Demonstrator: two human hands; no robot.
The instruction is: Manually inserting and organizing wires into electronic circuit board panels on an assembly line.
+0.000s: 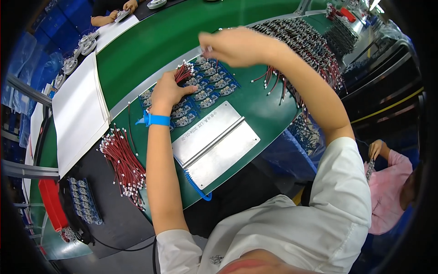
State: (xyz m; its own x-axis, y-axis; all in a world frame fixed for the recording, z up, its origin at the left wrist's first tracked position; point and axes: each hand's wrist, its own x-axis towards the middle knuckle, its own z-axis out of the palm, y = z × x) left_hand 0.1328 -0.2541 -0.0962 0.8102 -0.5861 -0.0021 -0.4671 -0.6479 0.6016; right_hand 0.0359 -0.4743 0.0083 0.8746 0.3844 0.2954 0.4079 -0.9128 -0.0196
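On the green counter (pixel 255 108) in the head view, a panel of blue circuit boards (pixel 206 97) lies beyond a silver metal plate (pixel 223 157). The left hand (pixel 168 92), above a blue wristband (pixel 159 120), holds a bundle of red wires (pixel 185 71) with white connectors over the boards, its thumb spread toward them. Above the boards' far end hovers the right hand (pixel 233 48), blurred, fingers drawn together; whether it grips anything I cannot tell. More red wires (pixel 122 162) lie heaped left of the plate, near the left forearm.
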